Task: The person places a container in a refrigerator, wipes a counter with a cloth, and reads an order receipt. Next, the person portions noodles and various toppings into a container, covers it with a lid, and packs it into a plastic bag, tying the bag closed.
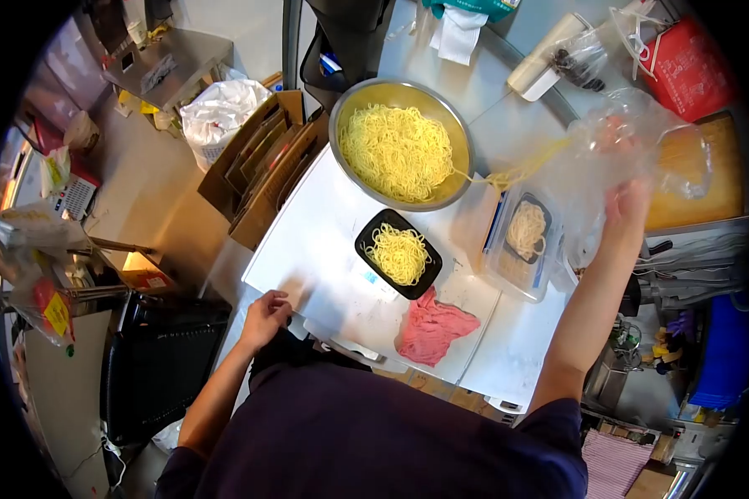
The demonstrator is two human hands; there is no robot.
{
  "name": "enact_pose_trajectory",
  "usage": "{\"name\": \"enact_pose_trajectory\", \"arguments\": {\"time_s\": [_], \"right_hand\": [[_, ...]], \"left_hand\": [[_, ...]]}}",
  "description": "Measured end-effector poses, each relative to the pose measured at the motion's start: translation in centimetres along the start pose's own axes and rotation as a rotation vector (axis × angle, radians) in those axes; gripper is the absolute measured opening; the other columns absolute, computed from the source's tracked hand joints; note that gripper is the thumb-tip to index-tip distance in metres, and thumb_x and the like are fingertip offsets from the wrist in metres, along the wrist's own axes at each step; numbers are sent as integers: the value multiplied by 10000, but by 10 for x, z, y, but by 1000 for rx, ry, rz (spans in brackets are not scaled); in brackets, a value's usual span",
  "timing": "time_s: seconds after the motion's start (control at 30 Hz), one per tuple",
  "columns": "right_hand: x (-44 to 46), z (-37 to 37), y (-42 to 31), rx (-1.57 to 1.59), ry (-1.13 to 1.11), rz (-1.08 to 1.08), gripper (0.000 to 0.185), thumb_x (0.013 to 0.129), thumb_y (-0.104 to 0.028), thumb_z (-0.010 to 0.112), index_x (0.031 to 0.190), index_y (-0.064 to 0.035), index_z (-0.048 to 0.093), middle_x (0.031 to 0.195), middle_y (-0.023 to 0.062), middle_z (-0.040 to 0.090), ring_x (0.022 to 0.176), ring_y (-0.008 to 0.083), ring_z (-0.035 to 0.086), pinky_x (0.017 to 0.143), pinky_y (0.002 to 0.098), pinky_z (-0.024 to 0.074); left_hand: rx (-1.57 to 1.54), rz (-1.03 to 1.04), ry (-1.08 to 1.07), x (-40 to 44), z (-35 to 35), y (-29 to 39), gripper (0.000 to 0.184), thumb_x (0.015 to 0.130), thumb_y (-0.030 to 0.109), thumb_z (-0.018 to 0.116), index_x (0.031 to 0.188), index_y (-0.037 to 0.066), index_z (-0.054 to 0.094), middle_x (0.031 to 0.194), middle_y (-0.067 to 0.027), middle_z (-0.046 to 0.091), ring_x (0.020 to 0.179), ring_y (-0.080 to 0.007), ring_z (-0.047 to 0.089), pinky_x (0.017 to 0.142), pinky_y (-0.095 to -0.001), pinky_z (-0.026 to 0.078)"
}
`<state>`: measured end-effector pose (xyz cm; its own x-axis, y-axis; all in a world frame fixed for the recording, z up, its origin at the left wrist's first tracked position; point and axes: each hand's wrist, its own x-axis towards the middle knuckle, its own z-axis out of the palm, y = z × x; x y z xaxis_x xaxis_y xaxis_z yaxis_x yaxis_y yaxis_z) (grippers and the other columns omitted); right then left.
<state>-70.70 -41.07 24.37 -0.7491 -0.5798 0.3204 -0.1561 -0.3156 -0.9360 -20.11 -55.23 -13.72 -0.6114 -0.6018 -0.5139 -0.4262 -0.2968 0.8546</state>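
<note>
Right hand (628, 204) at blurry clear plastic bag (587, 179), far right, can't tell grip, yellow noodles (395, 154) heaped in steel bowl (460, 133), far middle, strands (516, 170) stretching toward bag, left hand (266, 318) slack, half-curled, near left by white table (295, 241).

Pretty decent room to slide the left hand (264, 320) over the white tabletop (305, 249), in the gap between cardboard box (266, 162) and black tray (427, 273). Farther up, blocked by the big steel bowl (462, 151). Narrow lane between black tray and clear plastic container (508, 284), but crossed at the top by a noodle strand (516, 173) running from bowl to blurry plastic bag (591, 158). Right side basically walled off by bag and right forearm (592, 308). Could skim over the low pink cloth (434, 328) near the front edge, no sweat
</note>
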Motion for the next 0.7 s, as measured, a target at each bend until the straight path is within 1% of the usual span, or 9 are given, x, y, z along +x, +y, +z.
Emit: {"name": "enact_pose_trajectory", "arguments": {"time_s": [0.1, 0.17, 0.2, 0.3, 0.37, 0.47, 0.53, 0.63, 0.7], "right_hand": [[-41, -2, 37, -261, -175, 7, 279, 949, -214, 638, 1169, -43, 641, 1219, 91, 626, 1042, 180, 640, 855, 326, 555], [-66, -21, 94, -291, -216, 99, 314, 925, -190, 647, 1198, -36, 628, 1138, 93, 657, 965, 185, 655, 790, 311, 559], [-82, -30, 134, -22, -121, 273, 374, 891, -136, 667, 1245, -24, 614, 1101, 97, 679, 909, 196, 675, 758, 304, 564], [-145, -31, 243, -488, -280, 192, 229, 847, -78, 683, 1063, 0, 680, 775, 40, 636, 633, 99, 574, 565, 258, 467], [-182, -2, 264, -532, -345, 484, 150, 865, -71, 683, 997, -2, 702, 745, 45, 654, 566, 104, 562, 538, 255, 462], [-201, -3, 283, -468, -186, 605, 117, 898, -75, 667, 967, 10, 710, 720, 51, 675, 578, 97, 578, 542, 244, 463], [-178, -12, 263, -468, -162, 535, 125, 912, -91, 653, 964, 5, 713, 710, 41, 664, 555, 88, 563, 511, 240, 439], [-118, 2, 223, -525, -90, 351, 145, 928, -146, 680, 898, -7, 702, 667, 7, 631, 519, 71, 532, 457, 234, 391], [-71, 15, 227, -656, -76, 223, 178, 924, -160, 680, 940, 15, 701, 735, 47, 688, 582, 107, 600, 522, 264, 465]], "left_hand": [[-25, -4, 11, -5, 2, -2, 307, 916, 81, 636, 1187, -59, 601, 896, -107, 682, 672, -132, 631, 615, -270, 523], [-19, -11, 36, -12, 3, -10, 305, 914, 88, 641, 1183, -51, 607, 904, -108, 683, 677, -134, 633, 617, -273, 526], [-4, -12, 54, -14, 3, -13, 304, 911, 94, 647, 1179, -44, 613, 913, -108, 683, 682, -135, 635, 620, -275, 528], [23, -30, 47, -17, 7, -24, 318, 898, 124, 668, 1172, -31, 624, 936, -118, 692, 731, -148, 655, 645, -291, 543], [35, -22, 33, -19, 9, -26, 333, 892, 136, 677, 1175, -31, 624, 951, -127, 699, 761, -160, 670, 665, -302, 551], [239, 99, -27, 8, 16, 3, 388, 880, 171, 701, 1196, -38, 618, 1003, -157, 710, 862, -206, 696, 742, -330, 568], [328, 179, -93, 44, 23, 22, 415, 894, 174, 713, 1241, -24, 601, 1061, -141, 663, 875, -188, 675, 686, -315, 588], [171, -22, -266, 107, 55, 77, 583, 893, 231, 732, 1384, 22, 498, 1308, -200, 548, 1128, -276, 603, 833, -372, 596], [88, -47, -281, 154, 80, 88, 604, 832, 216, 764, 1352, 35, 515, 1349, -195, 524, 1082, -269, 625, 777, -387, 616]]}}
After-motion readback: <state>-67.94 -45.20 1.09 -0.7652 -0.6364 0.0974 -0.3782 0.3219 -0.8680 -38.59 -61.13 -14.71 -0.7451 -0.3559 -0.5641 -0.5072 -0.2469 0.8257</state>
